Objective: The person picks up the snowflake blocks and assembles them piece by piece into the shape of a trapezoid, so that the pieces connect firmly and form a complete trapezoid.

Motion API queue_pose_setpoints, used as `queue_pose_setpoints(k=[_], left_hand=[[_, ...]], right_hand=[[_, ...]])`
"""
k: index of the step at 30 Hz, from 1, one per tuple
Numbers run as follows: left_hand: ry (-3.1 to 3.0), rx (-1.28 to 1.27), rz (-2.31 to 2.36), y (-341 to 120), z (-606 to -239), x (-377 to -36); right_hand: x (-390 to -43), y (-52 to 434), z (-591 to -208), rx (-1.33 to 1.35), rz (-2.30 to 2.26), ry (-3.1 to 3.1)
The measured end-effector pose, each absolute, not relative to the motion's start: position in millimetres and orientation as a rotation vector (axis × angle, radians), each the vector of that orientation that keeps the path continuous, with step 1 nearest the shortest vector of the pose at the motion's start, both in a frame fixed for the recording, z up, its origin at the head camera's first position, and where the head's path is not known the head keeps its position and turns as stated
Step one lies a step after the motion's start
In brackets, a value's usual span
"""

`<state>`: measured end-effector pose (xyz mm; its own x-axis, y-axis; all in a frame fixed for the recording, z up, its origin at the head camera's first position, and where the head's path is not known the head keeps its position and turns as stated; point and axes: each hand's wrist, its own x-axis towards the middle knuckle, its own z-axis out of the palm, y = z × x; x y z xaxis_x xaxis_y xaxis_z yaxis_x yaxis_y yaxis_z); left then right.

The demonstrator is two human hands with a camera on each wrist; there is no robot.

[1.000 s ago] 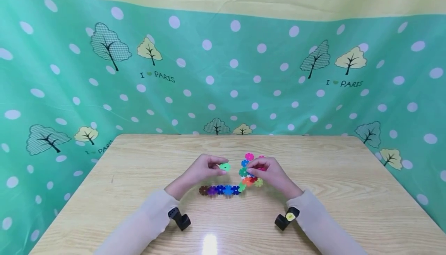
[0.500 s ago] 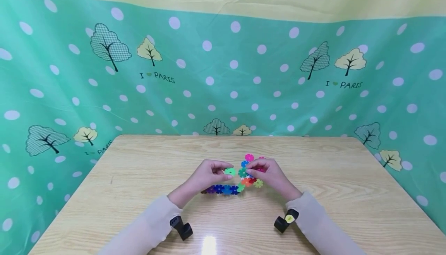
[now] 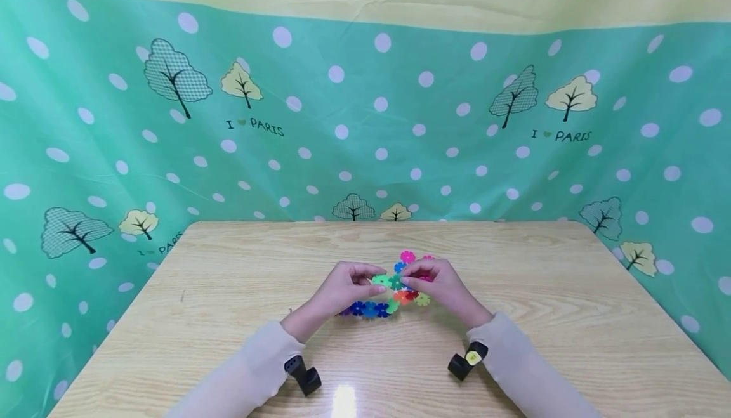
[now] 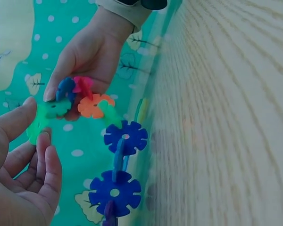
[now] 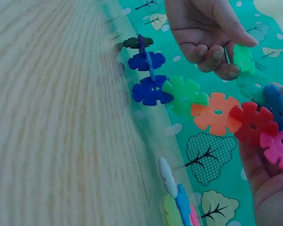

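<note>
My left hand (image 3: 342, 286) pinches a light green snowflake disc (image 5: 244, 56) between thumb and fingers. Its edge meets a dark green disc (image 5: 253, 85) at the end of a joined chain. My right hand (image 3: 441, 283) grips that chain near a blue disc (image 4: 65, 89), thumb close to the dark green one. In the right wrist view, a red disc (image 5: 245, 118), an orange disc (image 5: 208, 109) and a green disc (image 5: 181, 92) link on to a row of dark blue discs (image 5: 144, 89). The left hand and forearm partly cover the row's far-left end in the head view.
A light wooden table (image 3: 240, 250) lies under both hands. Behind it hangs a green dotted curtain (image 3: 320, 120). White (image 5: 166, 175), blue and yellow-green discs show low in the right wrist view. Black wrist cameras (image 3: 308, 381) sit on both sleeves.
My left hand has moved right with the light green disc, bringing it up against the dark green disc. The right hand has stayed nearly in place, still gripping the chain.
</note>
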<state>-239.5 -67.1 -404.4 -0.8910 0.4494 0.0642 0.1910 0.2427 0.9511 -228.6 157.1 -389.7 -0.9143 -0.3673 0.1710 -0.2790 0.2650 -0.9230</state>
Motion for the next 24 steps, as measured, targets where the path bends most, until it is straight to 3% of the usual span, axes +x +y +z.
queue_pose_setpoints(k=[24], left_hand=[[2.221, 0.478, 1.794, -61, -408, -237]], right_hand=[[-244, 161, -421, -0.695, -1.789, 2.407]])
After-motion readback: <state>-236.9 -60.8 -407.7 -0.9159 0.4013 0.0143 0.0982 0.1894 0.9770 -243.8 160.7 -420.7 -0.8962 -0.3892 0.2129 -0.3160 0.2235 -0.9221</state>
